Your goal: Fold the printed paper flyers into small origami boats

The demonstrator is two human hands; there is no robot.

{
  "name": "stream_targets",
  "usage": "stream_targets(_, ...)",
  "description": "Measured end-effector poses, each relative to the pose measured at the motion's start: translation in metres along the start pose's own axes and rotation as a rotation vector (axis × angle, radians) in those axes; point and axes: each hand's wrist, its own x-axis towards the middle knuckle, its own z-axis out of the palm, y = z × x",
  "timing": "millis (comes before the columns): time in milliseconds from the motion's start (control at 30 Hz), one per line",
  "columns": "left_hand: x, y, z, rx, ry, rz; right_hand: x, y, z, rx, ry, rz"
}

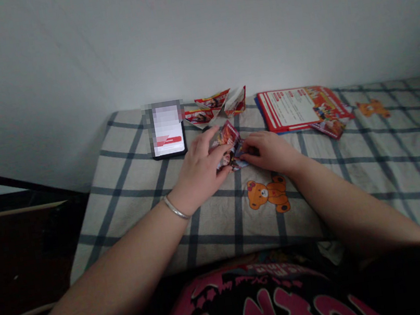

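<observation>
A small piece of colourful printed paper, creased and partly folded, lies on the checked cloth between my hands. From its left side my left hand, with a silver bangle at the wrist, grips and presses it down with thumb and fingers. At the paper's right edge my right hand is closed in a pinch, fingertips on the paper. My fingers cover parts of the print. Just beyond stand folded red printed paper pieces, zigzag in shape.
A lit phone lies left of the folded papers. To the right is a stack of red-and-white printed sheets, with another small folded paper against its near edge. The checked cloth ends at a white wall behind.
</observation>
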Motion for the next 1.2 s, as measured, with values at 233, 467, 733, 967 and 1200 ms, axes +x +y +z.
stream_targets(233, 0.001, 0.005, -0.001, 0.055, -0.007, 0.016, 0.001, 0.001, 0.001, 0.041, 0.002, 0.044)
stream_targets(467, -0.001, 0.012, -0.001, 0.101, 0.003, -0.028, 0.001, -0.001, 0.0, 0.053, -0.002, 0.093)
stream_targets(733, -0.001, 0.013, 0.0, 0.1, 0.015, -0.055, 0.002, -0.012, -0.001, -0.042, -0.002, 0.17)
stream_targets(967, -0.001, 0.016, -0.003, 0.11, 0.001, -0.044, 0.002, -0.016, 0.0, -0.058, 0.011, 0.19)
stream_targets(1200, -0.001, -0.004, -0.003, 0.069, -0.049, -0.038, 0.001, -0.013, 0.002, -0.029, 0.03, 0.182)
